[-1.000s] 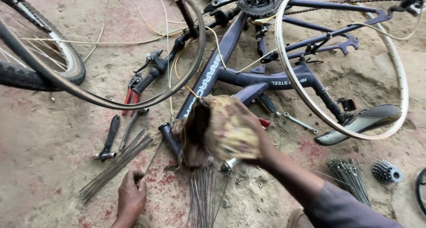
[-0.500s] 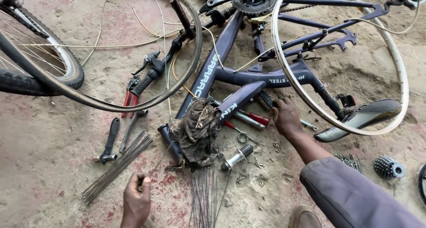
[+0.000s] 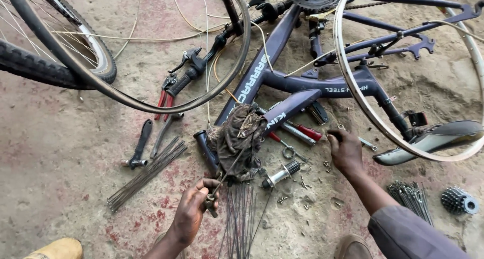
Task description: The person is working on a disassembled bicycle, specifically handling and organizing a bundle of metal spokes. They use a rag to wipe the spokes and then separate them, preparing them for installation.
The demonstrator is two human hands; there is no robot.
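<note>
Head view: left hand [image 3: 194,208] is clamped on a thin spoke [image 3: 228,172], near and low, its long axis slanting up-right toward the greasy rag [image 3: 241,138]. Right hand [image 3: 345,150], fingers curled over small nipples [image 3: 327,164] farther right, grip unclear.

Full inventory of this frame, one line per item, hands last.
bicycle frame: 1, dark purple, lying top centre
bare rim: 1, silver, right
tyred wheel: 1, black, top left
rag: 1, brown, centre on ground
spoke bundle: 1, grey, left of rag
hub: 1, silver, right of rag
saddle: 1, black, right
cassette: 1, grey, lower right
left hand: holds a spoke with a small fitting
right hand: open, at small parts on the ground
</note>
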